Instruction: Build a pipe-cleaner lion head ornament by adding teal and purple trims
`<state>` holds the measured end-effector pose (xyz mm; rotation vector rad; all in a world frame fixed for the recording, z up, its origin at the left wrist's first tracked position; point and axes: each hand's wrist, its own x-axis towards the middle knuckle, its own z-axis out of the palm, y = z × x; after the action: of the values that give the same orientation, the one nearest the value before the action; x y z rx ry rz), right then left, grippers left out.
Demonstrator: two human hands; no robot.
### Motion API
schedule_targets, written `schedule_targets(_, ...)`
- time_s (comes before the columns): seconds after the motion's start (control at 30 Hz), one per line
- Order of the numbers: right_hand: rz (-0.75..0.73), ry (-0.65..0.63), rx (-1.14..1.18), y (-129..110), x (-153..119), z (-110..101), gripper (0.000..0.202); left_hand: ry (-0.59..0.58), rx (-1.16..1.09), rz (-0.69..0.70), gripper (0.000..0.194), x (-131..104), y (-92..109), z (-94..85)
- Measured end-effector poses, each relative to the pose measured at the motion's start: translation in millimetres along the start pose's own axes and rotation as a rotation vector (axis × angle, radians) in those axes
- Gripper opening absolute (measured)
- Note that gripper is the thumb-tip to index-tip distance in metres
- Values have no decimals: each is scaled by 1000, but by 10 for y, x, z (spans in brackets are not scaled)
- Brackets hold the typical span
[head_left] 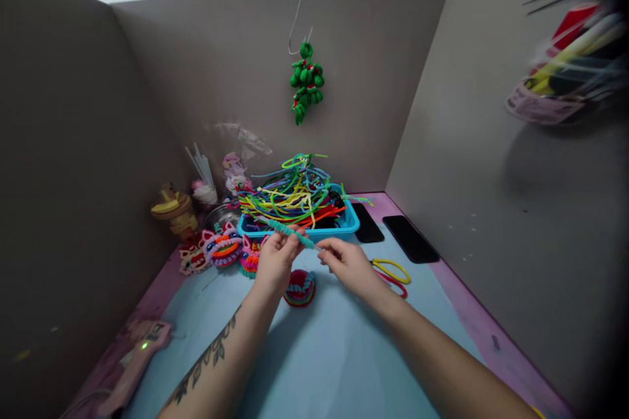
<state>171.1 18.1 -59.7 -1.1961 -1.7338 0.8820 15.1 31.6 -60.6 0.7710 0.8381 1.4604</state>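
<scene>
A teal pipe cleaner [280,227], coiled into a spiral along much of its length, is held in the air above the table. My left hand [275,262] has its thumb and fingers closed around the coiled part. At the coil's right end, my right hand [348,267] pinches the tip between thumb and fingers. Below them on the blue cloth sits a small round piece [299,291] of red and multicoloured pipe cleaner with a light blue coil on top. Scissors [392,272] with yellow and red handles lie beside my right hand, their blades hidden.
Behind my hands stands a blue tray [351,222] heaped with loose pipe cleaners [295,193]. Finished colourful figures [223,245] line the left. Two black phones [410,239] lie at the right. A pink glue gun [135,363] with a green light rests front left. Grey panels enclose three sides.
</scene>
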Motion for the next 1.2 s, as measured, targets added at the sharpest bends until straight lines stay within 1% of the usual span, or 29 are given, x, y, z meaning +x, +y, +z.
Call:
schedule_targets(0.13, -4, -55, -51, -13, -24, -4, 17, 41, -53, 6, 41, 19, 72, -10)
schedule_targets(0.33, -6, -33, -64, -44, -40, -2, 18, 44, -83, 19, 40, 29, 58, -21)
schedule_targets(0.4, 1, -18, -49, -60, -46, -1, 18, 14, -74, 9, 40, 9, 13, -16)
schedule_targets(0.5, 7, 6, -43, -74, -55, 7, 18, -69, -22, -49, 41, -37, -79, -5)
schedule_targets(0.57, 10, 11, -50, -74, -58, 16, 18, -93, 17, -75, 40, -61, -129, -1)
schedule_targets(0.67, 4, -3, -60, -68, -59, 29, 18, -57, 37, -46, 39, -72, -148, 2)
schedule_targets(0.77, -16, -14, -73, -65, -57, 33, 17, -23, 35, -13, 39, -72, -115, 14)
schedule_targets(0.93, -31, -10, -83, -78, -50, 24, 18, 26, -9, -13, 42, -69, -48, 41)
schedule_targets(1.2, -19, -15, -93, -74, -38, 25, 16, 52, -86, 0, 44, -14, 29, 16)
